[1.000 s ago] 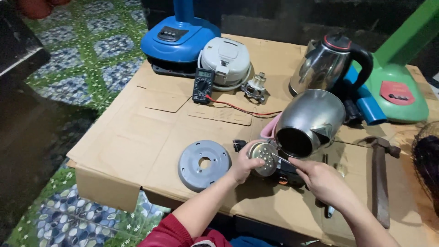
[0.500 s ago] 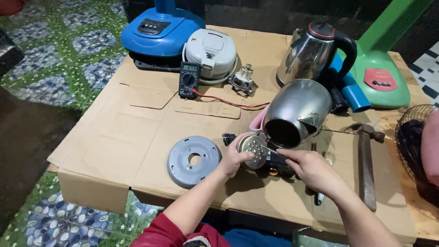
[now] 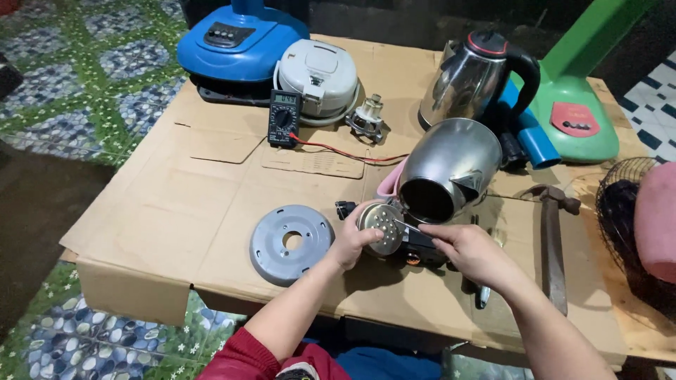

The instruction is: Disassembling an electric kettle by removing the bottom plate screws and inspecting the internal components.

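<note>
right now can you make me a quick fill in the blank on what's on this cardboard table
1. The left hand holds a round perforated ____ disc.
2. The grey round plastic base plate lies to the ____ of that hand in the picture.
3. The shiny steel kettle body lies tipped on its ____.
4. Red and black leads run from the black ____.

Missing words: metal; left; side; multimeter

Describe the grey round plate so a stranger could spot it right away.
Start at the cardboard sheet covering the table, then go to its near edge, just beside the left hand. The grey round plate lies flat there, the only flat disc with a centre hole.
</note>
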